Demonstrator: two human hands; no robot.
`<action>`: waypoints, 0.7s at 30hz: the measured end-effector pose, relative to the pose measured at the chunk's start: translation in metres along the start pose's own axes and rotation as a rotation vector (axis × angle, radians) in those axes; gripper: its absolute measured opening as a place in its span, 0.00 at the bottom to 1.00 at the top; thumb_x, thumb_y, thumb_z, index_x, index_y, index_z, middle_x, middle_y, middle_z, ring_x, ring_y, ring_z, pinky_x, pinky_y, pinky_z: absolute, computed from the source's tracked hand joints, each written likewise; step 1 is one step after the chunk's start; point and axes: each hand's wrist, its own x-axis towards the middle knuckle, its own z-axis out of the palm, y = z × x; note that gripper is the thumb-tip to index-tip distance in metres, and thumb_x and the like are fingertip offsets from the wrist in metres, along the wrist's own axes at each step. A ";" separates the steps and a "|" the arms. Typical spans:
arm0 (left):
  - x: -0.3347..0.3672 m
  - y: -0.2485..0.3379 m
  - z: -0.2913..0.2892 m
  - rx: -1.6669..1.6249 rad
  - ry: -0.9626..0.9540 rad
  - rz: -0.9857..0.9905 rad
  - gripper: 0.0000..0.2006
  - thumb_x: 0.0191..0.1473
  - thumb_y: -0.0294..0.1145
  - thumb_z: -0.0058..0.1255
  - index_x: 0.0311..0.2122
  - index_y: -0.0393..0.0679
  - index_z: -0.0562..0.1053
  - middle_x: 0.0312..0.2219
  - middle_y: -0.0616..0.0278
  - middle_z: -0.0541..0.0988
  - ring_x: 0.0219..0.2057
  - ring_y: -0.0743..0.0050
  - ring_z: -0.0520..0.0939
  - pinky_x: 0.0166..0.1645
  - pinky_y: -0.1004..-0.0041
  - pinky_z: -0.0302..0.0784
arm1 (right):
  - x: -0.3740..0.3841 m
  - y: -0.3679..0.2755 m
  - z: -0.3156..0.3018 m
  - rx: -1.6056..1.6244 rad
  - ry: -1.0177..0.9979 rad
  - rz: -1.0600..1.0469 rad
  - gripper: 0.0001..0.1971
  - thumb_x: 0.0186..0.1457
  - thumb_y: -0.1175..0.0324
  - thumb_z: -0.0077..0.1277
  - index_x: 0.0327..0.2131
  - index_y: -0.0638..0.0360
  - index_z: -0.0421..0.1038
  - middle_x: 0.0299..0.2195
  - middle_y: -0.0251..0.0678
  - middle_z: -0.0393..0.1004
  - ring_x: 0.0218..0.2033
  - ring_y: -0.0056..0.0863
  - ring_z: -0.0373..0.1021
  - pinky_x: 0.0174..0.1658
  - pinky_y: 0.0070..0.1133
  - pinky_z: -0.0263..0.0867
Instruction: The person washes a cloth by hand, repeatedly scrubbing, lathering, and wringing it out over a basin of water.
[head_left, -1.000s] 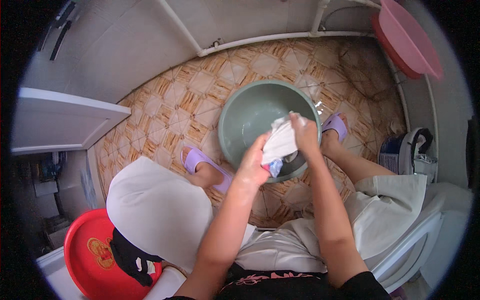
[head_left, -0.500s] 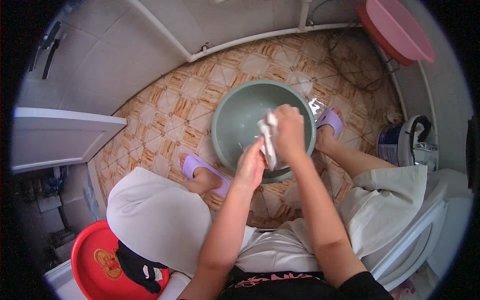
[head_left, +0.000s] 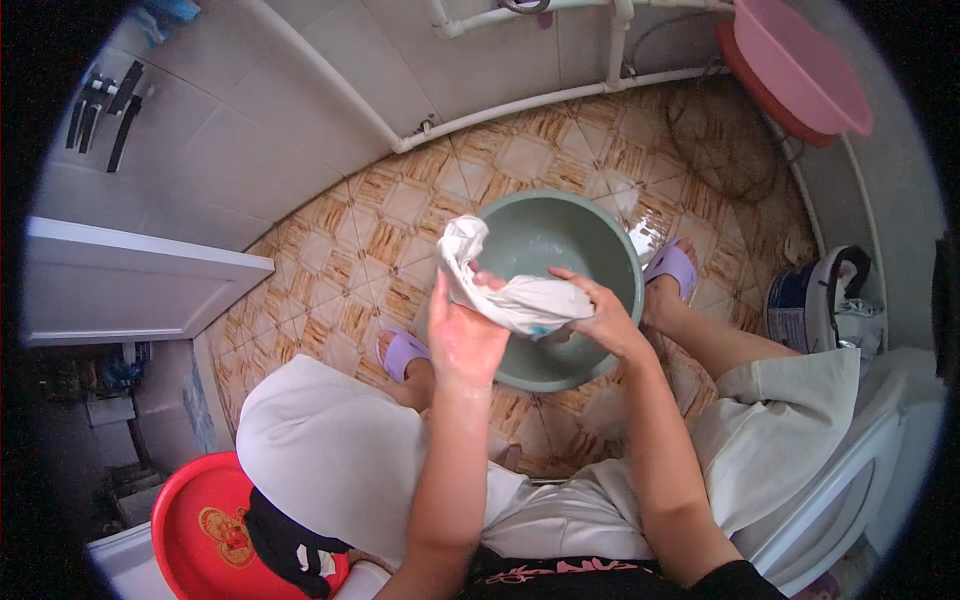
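Observation:
A white cloth [head_left: 540,303], twisted like a rope and marked with a small blue patch, stretches between my hands over a grey-green basin [head_left: 610,230]. My left hand [head_left: 465,340] is turned palm up under the cloth's left part, its fingers curled around it and partly hidden. One loose end of the cloth hangs past these fingers over the basin's left rim. At the other end, my right hand [head_left: 612,322] grips the cloth between thumb and fingers. The part of the basin visible around the cloth shows a wet, pale-specked inside.
On the left, a red basin [head_left: 185,520] holds a black garment [head_left: 280,540]. A white cabinet door [head_left: 130,280] juts in. My feet in purple slippers [head_left: 672,268] flank the basin on patterned tiles. Pink basins [head_left: 800,70] hang at the far right; a bucket [head_left: 795,305] stands at right.
The cloth was bunched between both hands over the basin. Now it is drawn out sideways, with my hands farther apart and my left hand turned palm up. The view has shifted slightly.

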 end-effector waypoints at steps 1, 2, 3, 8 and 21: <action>0.005 0.008 -0.015 0.017 0.008 -0.015 0.20 0.52 0.48 0.41 0.43 0.42 0.66 0.35 0.61 0.71 0.42 0.65 0.68 0.52 0.61 0.58 | 0.001 -0.008 -0.004 0.273 0.052 0.174 0.23 0.32 0.76 0.51 0.39 0.59 0.64 0.44 0.44 0.65 0.48 0.33 0.62 0.51 0.26 0.57; 0.008 0.007 -0.021 0.015 0.004 -0.009 0.20 0.52 0.48 0.41 0.43 0.42 0.66 0.35 0.61 0.71 0.42 0.65 0.68 0.52 0.61 0.58 | 0.001 -0.013 -0.005 0.545 0.102 0.351 0.22 0.33 0.77 0.50 0.39 0.59 0.62 0.40 0.43 0.67 0.43 0.34 0.66 0.46 0.25 0.61; 0.013 -0.001 -0.026 0.321 0.311 -0.040 0.22 0.51 0.49 0.42 0.45 0.44 0.66 0.39 0.61 0.70 0.46 0.65 0.66 0.54 0.58 0.56 | 0.000 -0.017 0.006 0.639 0.237 0.354 0.25 0.34 0.76 0.50 0.42 0.58 0.59 0.35 0.43 0.68 0.36 0.37 0.69 0.40 0.25 0.64; 0.020 -0.025 -0.098 0.283 -0.012 -0.200 0.25 0.50 0.48 0.44 0.51 0.47 0.62 0.44 0.61 0.70 0.46 0.66 0.70 0.48 0.66 0.66 | -0.002 -0.098 0.054 0.123 0.323 -0.141 0.29 0.36 0.63 0.56 0.46 0.54 0.60 0.38 0.46 0.70 0.39 0.45 0.68 0.43 0.33 0.62; 0.010 -0.045 -0.057 0.214 0.468 -0.285 0.18 0.57 0.40 0.27 0.43 0.41 0.66 0.38 0.59 0.74 0.38 0.65 0.76 0.46 0.67 0.71 | 0.002 -0.043 0.028 -0.141 0.245 -0.196 0.28 0.37 0.53 0.56 0.43 0.56 0.66 0.42 0.42 0.66 0.44 0.43 0.63 0.48 0.34 0.56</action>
